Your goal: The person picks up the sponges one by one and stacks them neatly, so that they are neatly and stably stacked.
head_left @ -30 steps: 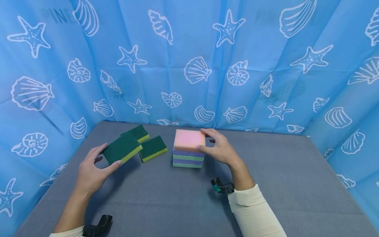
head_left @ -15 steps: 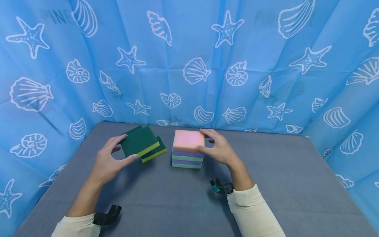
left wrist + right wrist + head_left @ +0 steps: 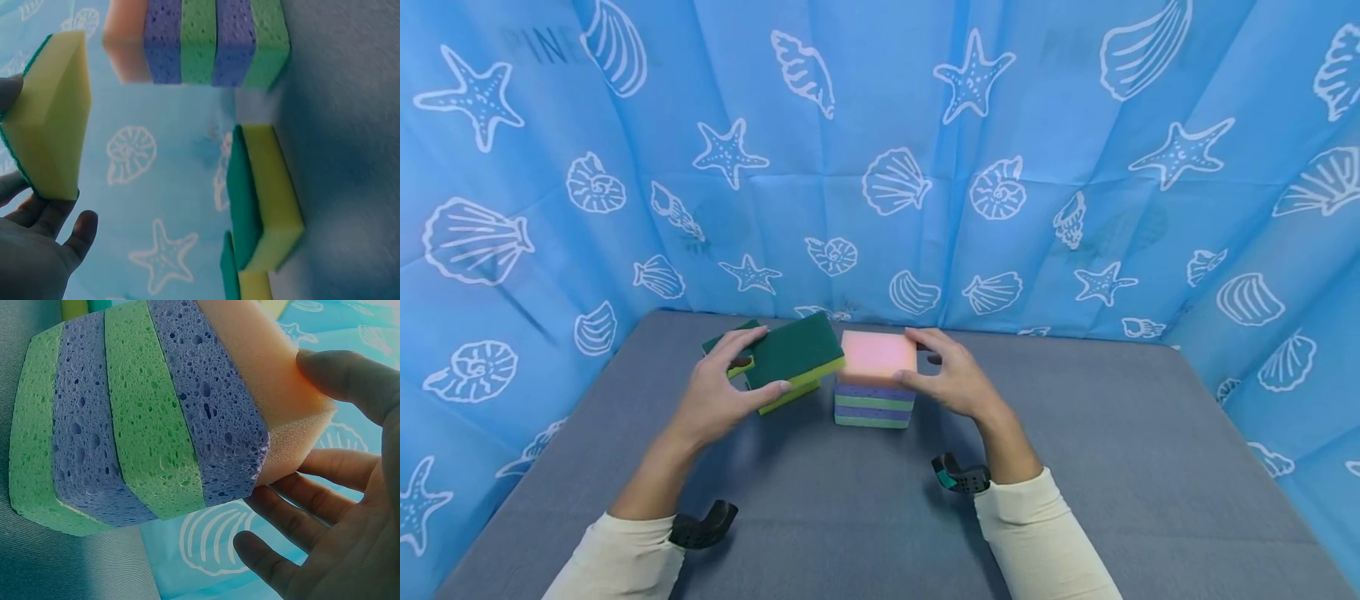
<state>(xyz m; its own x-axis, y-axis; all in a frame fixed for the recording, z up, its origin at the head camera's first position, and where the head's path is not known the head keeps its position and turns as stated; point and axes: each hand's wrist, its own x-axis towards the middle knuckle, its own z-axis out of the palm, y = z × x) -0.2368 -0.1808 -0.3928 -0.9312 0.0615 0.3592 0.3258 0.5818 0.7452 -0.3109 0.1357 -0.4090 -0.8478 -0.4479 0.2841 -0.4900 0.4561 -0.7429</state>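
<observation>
My left hand (image 3: 718,396) grips a green-and-yellow scouring sponge (image 3: 797,354) by its edges, its dark green side up. In the left wrist view that sponge (image 3: 56,119) is held off the table, apart from the stack. My right hand (image 3: 951,375) pinches the pink-orange sponge (image 3: 877,354) on top of a stack of sponges. Under it, purple sponges (image 3: 200,394) alternate with green sponges (image 3: 140,406). Two more scouring sponges lie on the table at the left: a nearer one (image 3: 275,194) and a farther one (image 3: 741,367), both partly covered in the head view.
A grey cloth-covered table (image 3: 865,508) spreads under everything. Blue curtains (image 3: 850,108) with white shell and starfish prints stand along the back and both sides. Each wrist wears a black band mount, on the left (image 3: 703,527) and right (image 3: 961,473).
My left hand has carried the scouring sponge to the right, over the two lying ones and up near the pink-orange sponge. The right hand stays on the stack's top sponge.
</observation>
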